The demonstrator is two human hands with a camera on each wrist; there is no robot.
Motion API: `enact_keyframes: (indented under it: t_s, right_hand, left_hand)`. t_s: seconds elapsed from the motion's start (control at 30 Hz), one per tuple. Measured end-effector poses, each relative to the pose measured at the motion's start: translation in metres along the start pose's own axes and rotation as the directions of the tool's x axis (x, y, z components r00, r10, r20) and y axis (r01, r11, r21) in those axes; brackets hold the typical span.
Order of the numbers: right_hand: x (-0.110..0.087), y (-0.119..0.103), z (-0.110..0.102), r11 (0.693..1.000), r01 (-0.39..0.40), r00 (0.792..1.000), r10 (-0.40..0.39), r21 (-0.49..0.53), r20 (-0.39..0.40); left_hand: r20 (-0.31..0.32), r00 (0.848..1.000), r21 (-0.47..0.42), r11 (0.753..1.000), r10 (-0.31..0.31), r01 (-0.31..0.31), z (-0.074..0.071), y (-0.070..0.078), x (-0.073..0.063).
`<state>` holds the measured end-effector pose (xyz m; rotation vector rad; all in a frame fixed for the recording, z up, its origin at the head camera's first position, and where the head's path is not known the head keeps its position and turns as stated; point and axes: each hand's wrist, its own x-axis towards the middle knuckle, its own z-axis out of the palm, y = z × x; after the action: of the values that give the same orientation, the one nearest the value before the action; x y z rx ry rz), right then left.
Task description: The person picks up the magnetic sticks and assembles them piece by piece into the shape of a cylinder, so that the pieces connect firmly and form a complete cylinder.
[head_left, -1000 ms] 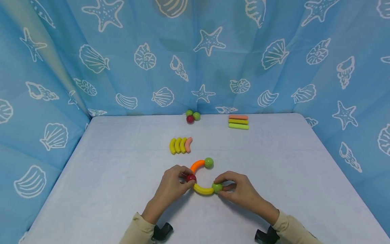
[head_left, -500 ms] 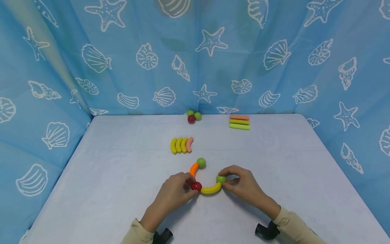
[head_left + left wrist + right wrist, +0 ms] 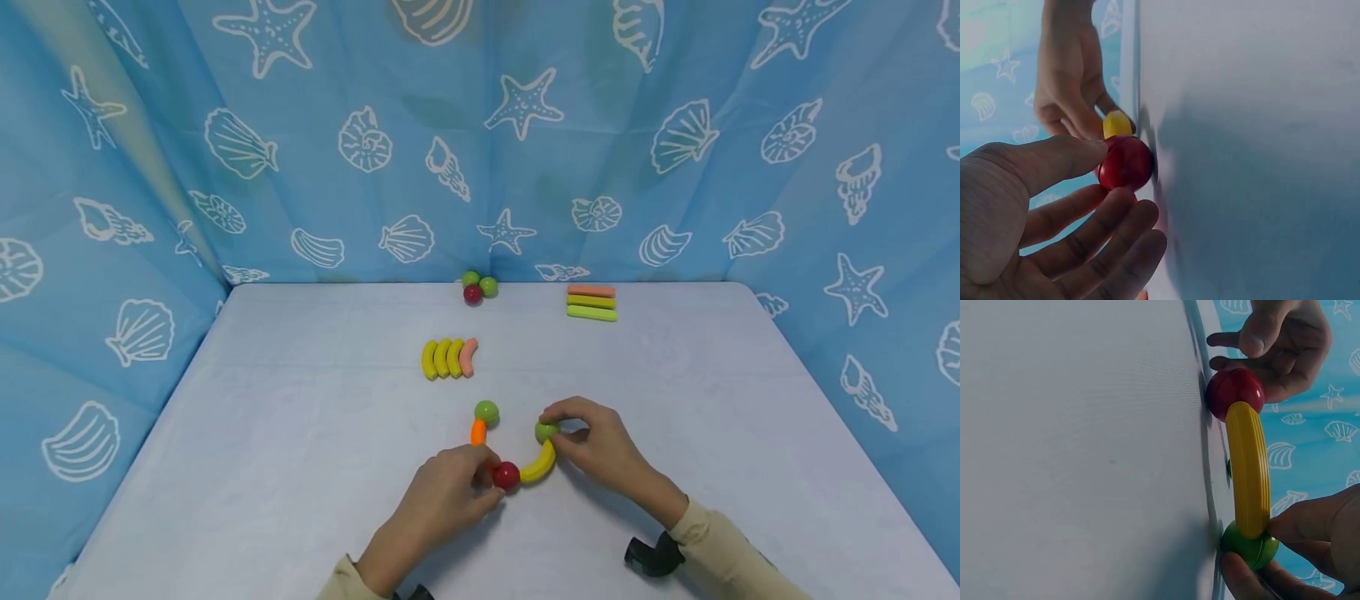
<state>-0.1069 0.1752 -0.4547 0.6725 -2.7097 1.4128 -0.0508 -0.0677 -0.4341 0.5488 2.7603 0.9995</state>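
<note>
A chain of toy pieces with balls and curved rods lies near the table's front. My left hand (image 3: 448,493) pinches the glossy red ball (image 3: 507,476) between thumb and fingers, also seen in the left wrist view. From this red ball (image 3: 1125,164), a yellow curved rod (image 3: 537,464) runs to a green ball (image 3: 546,432), which my right hand (image 3: 603,446) pinches. The right wrist view shows this green ball (image 3: 1249,547) at the end of the yellow rod (image 3: 1249,469). An orange curved rod (image 3: 478,431), partly hidden by my left hand, bears another green ball (image 3: 487,412).
Beyond the chain, several yellow curved rods (image 3: 442,358) lie beside a pink curved rod (image 3: 468,357). At the back edge sit two green balls (image 3: 489,287) and a red ball (image 3: 472,293), left of three straight rods (image 3: 592,302). A blue shell-print curtain (image 3: 480,150) hangs behind the white table (image 3: 300,433).
My left hand has shifted right and nearer with the red ball, while my right hand has moved the green ball slightly away. The yellow rod has turned; the orange rod's green end has swung left.
</note>
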Motion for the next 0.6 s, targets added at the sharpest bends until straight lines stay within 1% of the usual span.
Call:
enact_keyframes:
  t_s: [0.2, 0.4, 0.47, 0.53, 0.6]
  right_hand:
    - [0.007, -0.002, 0.004, 1.0, 0.017, 1.0, -0.017, -0.026, 0.016]
    - [0.016, -0.003, 0.008, 0.998, 0.024, 0.999, -0.021, -0.062, 0.044]
    - [0.018, -0.003, 0.009, 0.997, 0.026, 0.999, -0.023, -0.076, 0.045]
    - [0.018, -0.003, 0.01, 0.996, 0.031, 0.999, -0.028, -0.086, 0.033]
    - [0.017, -0.004, 0.008, 0.995, 0.04, 0.999, -0.039, -0.092, 0.008]
  left_hand:
    - [0.018, 0.999, 0.004, 0.999, 0.044, -0.044, 0.005, 0.007, -0.002]
    - [0.041, 0.996, 0.016, 0.996, 0.085, -0.086, 0.011, 0.017, -0.002]
    - [0.038, 0.995, 0.014, 0.995, 0.096, -0.096, 0.011, 0.018, -0.001]
    - [0.018, 0.994, 0.019, 0.994, 0.108, -0.108, 0.008, 0.019, -0.001]
    - [-0.028, 0.992, 0.025, 0.992, 0.124, -0.123, 0.004, 0.016, 0.0]
